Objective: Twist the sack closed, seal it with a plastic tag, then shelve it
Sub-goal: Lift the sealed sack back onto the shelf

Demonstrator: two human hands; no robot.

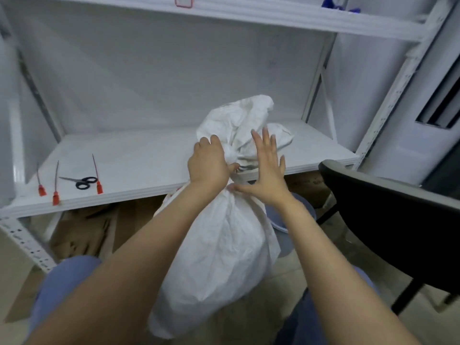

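A full white woven sack (219, 247) stands on the floor between my knees, its top flaring above a twisted neck. My left hand (209, 163) is closed around that neck, level with the shelf's front edge. My right hand (267, 170) is flat and spread, fingers apart, thumb touching the sack just below the neck. Three red plastic tags lie on the white shelf (139, 158) at the left: one (39, 183), a second (56, 190) and a third (97, 178).
Black-handled scissors (81, 182) lie among the tags. A black chair (388, 207) juts in at the right. A blue bucket (286, 220) stands behind the sack, and cardboard (84, 232) lies under the shelf. An upper shelf (249, 13) runs overhead.
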